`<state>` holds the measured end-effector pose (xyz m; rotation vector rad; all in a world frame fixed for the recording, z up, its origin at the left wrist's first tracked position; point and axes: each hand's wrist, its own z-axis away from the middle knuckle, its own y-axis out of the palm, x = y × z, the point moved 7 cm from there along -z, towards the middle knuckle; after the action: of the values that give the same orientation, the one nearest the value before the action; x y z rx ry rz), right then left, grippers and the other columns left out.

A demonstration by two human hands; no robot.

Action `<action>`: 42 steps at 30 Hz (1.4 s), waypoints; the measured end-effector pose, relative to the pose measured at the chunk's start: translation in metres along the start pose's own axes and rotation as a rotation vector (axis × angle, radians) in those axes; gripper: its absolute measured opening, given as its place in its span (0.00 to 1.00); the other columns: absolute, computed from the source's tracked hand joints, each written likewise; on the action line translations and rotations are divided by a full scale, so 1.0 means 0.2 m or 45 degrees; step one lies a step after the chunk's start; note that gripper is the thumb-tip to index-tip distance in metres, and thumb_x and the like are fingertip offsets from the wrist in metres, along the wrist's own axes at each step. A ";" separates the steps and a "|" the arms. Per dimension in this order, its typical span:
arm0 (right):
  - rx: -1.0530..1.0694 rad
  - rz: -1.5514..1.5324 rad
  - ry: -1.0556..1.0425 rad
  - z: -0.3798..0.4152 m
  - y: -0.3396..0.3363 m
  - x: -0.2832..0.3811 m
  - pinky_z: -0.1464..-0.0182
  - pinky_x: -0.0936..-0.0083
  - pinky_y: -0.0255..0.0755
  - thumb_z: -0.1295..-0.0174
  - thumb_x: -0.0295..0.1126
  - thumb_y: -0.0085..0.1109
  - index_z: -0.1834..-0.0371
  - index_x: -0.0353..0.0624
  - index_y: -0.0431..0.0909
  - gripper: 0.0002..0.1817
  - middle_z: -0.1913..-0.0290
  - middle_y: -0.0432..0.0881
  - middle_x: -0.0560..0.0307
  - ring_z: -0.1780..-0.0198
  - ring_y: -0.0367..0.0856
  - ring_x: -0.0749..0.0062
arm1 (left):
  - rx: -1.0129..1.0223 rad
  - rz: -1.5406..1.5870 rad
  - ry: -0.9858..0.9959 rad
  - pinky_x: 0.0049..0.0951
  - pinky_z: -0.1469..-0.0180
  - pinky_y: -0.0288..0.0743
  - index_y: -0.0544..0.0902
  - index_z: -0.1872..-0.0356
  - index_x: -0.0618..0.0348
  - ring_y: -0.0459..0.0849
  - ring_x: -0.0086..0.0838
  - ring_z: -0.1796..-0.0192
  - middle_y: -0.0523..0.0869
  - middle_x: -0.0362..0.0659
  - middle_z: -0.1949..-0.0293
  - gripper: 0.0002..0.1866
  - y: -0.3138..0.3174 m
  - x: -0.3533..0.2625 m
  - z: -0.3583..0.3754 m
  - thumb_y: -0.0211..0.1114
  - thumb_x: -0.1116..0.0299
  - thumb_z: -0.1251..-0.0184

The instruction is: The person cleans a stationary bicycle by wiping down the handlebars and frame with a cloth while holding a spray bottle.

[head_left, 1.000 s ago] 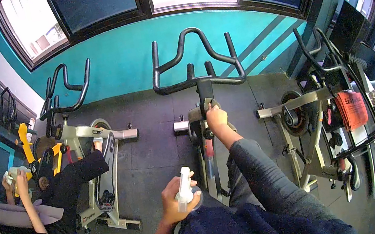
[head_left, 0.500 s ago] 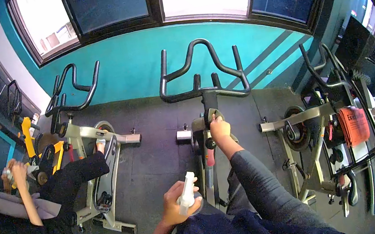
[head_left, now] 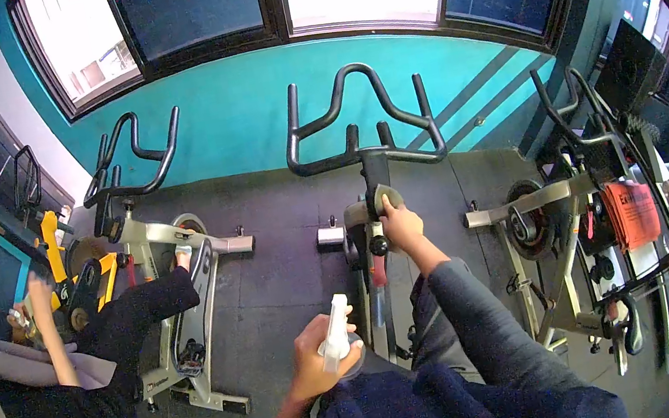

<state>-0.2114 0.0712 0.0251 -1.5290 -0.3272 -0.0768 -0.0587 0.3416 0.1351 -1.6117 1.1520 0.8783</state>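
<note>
My left hand (head_left: 321,359) is wrapped round a spray bottle with a white nozzle (head_left: 337,332), held low in front of my body. My right hand (head_left: 402,226) presses a small grey-brown cloth (head_left: 387,197) against the stem of the middle exercise bike, just below its black handlebar (head_left: 370,156). A black knob (head_left: 378,245) sits beside that hand. The bike's frame runs down between my two arms.
At the left a person in dark clothes (head_left: 148,318) sits by another bike (head_left: 200,358), hands raised. A third bike (head_left: 532,210) stands at the right, near an orange cloth (head_left: 633,214). Windows and a teal wall (head_left: 240,127) are ahead.
My right hand and the cloth have shifted slightly up and right on the stem. The spray bottle stays in my left hand. The other person's hands have moved.
</note>
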 end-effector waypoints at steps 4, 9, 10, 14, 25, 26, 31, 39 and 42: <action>0.149 -1.102 -0.100 0.13 0.09 -0.24 0.43 0.71 0.66 0.35 0.42 0.50 0.39 0.41 0.68 0.25 0.42 0.73 0.46 0.45 0.75 0.58 | 0.033 -0.020 -0.137 0.27 0.60 0.74 0.79 0.52 0.59 0.82 0.29 0.65 0.81 0.43 0.69 0.22 -0.02 0.09 -0.01 0.68 0.75 0.53; -0.114 -2.099 0.362 0.77 -0.15 -0.70 0.43 0.75 0.64 0.37 0.41 0.52 0.43 0.37 0.72 0.23 0.47 0.76 0.57 0.46 0.72 0.70 | 0.338 -0.302 -0.219 0.35 0.54 0.73 0.79 0.53 0.62 0.81 0.44 0.58 0.82 0.50 0.60 0.27 0.08 0.33 -0.06 0.70 0.64 0.59; -0.155 -2.129 0.449 0.87 -0.17 -0.84 0.44 0.75 0.65 0.37 0.43 0.52 0.43 0.38 0.72 0.24 0.48 0.76 0.58 0.48 0.73 0.71 | 0.346 -0.299 -0.215 0.35 0.54 0.73 0.79 0.53 0.62 0.81 0.44 0.58 0.82 0.50 0.60 0.27 0.11 0.35 -0.06 0.70 0.64 0.59; -0.621 -2.146 0.681 1.29 -0.45 -1.28 0.50 0.72 0.71 0.39 0.47 0.54 0.46 0.38 0.72 0.26 0.52 0.78 0.53 0.55 0.78 0.66 | 0.404 -0.367 -0.207 0.36 0.52 0.73 0.78 0.52 0.62 0.81 0.44 0.54 0.82 0.51 0.57 0.28 0.20 0.37 -0.07 0.70 0.63 0.59; -0.759 -2.359 0.503 1.45 -0.32 -1.42 0.44 0.69 0.66 0.36 0.45 0.49 0.40 0.40 0.67 0.26 0.44 0.73 0.54 0.45 0.73 0.65 | 0.423 -0.248 -0.368 0.34 0.54 0.73 0.77 0.52 0.60 0.83 0.36 0.58 0.84 0.50 0.60 0.27 0.32 0.50 -0.06 0.71 0.61 0.56; -0.725 -2.414 0.490 1.40 -0.32 -1.31 0.43 0.70 0.66 0.36 0.44 0.49 0.40 0.39 0.67 0.26 0.43 0.72 0.54 0.45 0.73 0.65 | 0.432 -0.257 -0.372 0.34 0.54 0.73 0.77 0.52 0.60 0.83 0.36 0.58 0.84 0.50 0.60 0.27 0.32 0.53 -0.07 0.71 0.61 0.56; -0.618 -2.361 0.428 1.22 -0.30 -1.05 0.46 0.73 0.68 0.35 0.42 0.48 0.42 0.40 0.68 0.23 0.47 0.74 0.56 0.47 0.74 0.68 | 0.422 -0.246 -0.531 0.33 0.53 0.73 0.76 0.50 0.61 0.83 0.35 0.57 0.83 0.51 0.59 0.30 0.34 0.71 -0.15 0.71 0.60 0.57; -0.588 -2.281 0.376 1.21 -0.32 -1.05 0.45 0.74 0.66 0.35 0.42 0.48 0.41 0.39 0.67 0.24 0.46 0.74 0.57 0.46 0.73 0.69 | 0.467 -0.236 -0.551 0.33 0.55 0.75 0.77 0.51 0.65 0.83 0.35 0.60 0.84 0.52 0.61 0.31 0.45 0.87 -0.21 0.72 0.59 0.60; -0.595 -2.325 0.354 1.24 -0.31 -1.09 0.45 0.73 0.66 0.34 0.42 0.46 0.40 0.39 0.66 0.24 0.45 0.73 0.56 0.46 0.73 0.68 | 0.433 -0.282 -0.521 0.32 0.57 0.75 0.77 0.52 0.65 0.84 0.34 0.61 0.84 0.51 0.61 0.31 0.44 0.81 -0.22 0.72 0.60 0.61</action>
<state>-0.4748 0.2801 0.0315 -1.1401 -1.4385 -1.8521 -0.0931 0.2432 -0.0231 -1.1851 0.7687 0.7733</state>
